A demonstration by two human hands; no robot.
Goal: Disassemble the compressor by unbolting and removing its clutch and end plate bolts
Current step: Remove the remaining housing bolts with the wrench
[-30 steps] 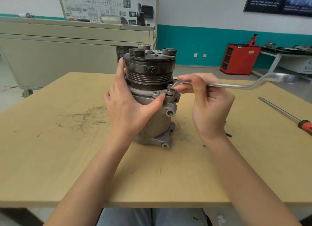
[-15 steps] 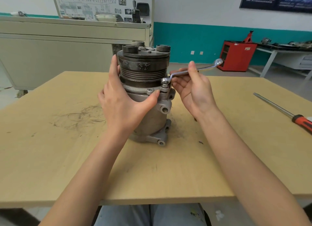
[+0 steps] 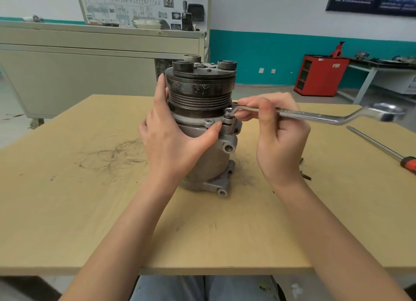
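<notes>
A grey compressor (image 3: 209,163) stands upright on the wooden table (image 3: 67,210), its dark grooved clutch pulley (image 3: 200,91) on top. My left hand (image 3: 173,141) wraps the left side of the body, fingers up along the pulley and thumb across the front flange. My right hand (image 3: 279,138) grips the shank of a silver ring wrench (image 3: 315,116). The wrench's near ring sits over a bolt head (image 3: 229,112) on the flange at the right front. Its handle points right, level with the flange.
A screwdriver (image 3: 382,148) with an orange-red handle lies near the table's right edge. Small dark bits (image 3: 305,175) lie beside my right wrist. A beige cabinet (image 3: 78,75) stands behind the table, and a red cabinet (image 3: 319,75) at the back right.
The wrench handle swung from pointing back, away from me, round to pointing right, with its ring staying on the bolt. My left hand kept its hold on the compressor.
</notes>
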